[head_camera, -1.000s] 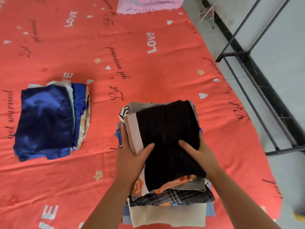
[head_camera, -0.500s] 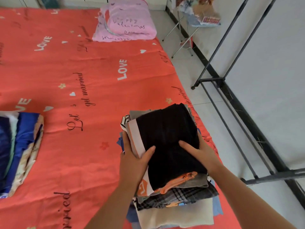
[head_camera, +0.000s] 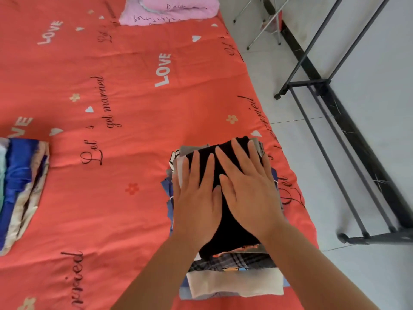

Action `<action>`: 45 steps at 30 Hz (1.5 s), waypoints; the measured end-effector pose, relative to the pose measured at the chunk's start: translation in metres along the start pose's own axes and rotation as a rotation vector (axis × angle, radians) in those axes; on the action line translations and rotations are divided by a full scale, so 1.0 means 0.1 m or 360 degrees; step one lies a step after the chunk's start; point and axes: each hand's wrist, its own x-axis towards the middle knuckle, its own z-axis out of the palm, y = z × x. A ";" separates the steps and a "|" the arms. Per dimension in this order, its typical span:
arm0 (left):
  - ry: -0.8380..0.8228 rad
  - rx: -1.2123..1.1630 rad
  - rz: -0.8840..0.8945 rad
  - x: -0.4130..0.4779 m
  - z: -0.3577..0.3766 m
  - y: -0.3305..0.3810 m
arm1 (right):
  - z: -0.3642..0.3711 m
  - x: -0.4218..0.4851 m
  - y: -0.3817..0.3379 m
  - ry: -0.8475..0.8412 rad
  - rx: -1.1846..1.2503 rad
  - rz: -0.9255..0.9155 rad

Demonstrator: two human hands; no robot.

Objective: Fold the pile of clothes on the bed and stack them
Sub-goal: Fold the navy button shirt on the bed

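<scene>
A stack of folded clothes (head_camera: 234,285) sits near the right edge of the red bed (head_camera: 134,86), with a black garment (head_camera: 230,231) on top and plaid, cream and blue pieces below. My left hand (head_camera: 196,198) and my right hand (head_camera: 248,186) both lie flat on the black garment, fingers straight and spread, side by side and touching. A second folded stack (head_camera: 20,186), blue on top with beige and pale green layers, lies at the left edge of view.
A pink pillow (head_camera: 169,10) with writing lies at the head of the bed. To the right are a tiled floor, a black metal rack (head_camera: 335,139) and a folding stand's legs (head_camera: 263,25). The stack under my hands is close to the bed's right edge.
Both hands let go of the stack's sides and now lie flat on top of the black garment. The stack sits nearer the bed's right edge.
</scene>
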 end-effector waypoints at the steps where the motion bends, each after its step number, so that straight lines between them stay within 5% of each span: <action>1: -0.0081 0.0100 0.0015 0.06 0.09 -0.03 | 0.11 0.00 0.04 -0.0102 -0.0090 0.0034; 4: -0.0370 0.0268 0.0039 0.19 0.39 -0.15 | 0.38 -0.04 0.30 -0.0387 -0.0176 0.0315; 13: -0.0447 0.0203 -0.0050 0.28 0.95 -0.43 | 0.94 0.07 0.54 -0.0382 -0.0105 0.0436; 18: -0.0851 0.0329 -0.0120 0.34 0.78 -0.28 | 0.84 0.08 0.55 -0.0629 -0.0124 0.0458; 22: -0.0900 0.0432 -0.0001 0.35 0.24 -0.19 | 0.45 0.14 0.36 -0.0811 -0.0274 0.0380; 29: -0.0846 0.0492 -0.0277 -0.09 -0.95 -0.44 | -0.17 0.18 -0.55 -0.0869 -0.0346 0.0034; 37: -0.0728 0.0538 -0.0442 -0.39 -1.84 -0.99 | -0.06 0.10 -1.82 -0.0814 -0.0335 -0.0324; 45: -0.0651 0.0512 -0.0537 -0.80 -2.59 -2.48 | 0.62 0.03 -3.21 -0.0832 -0.0332 -0.0289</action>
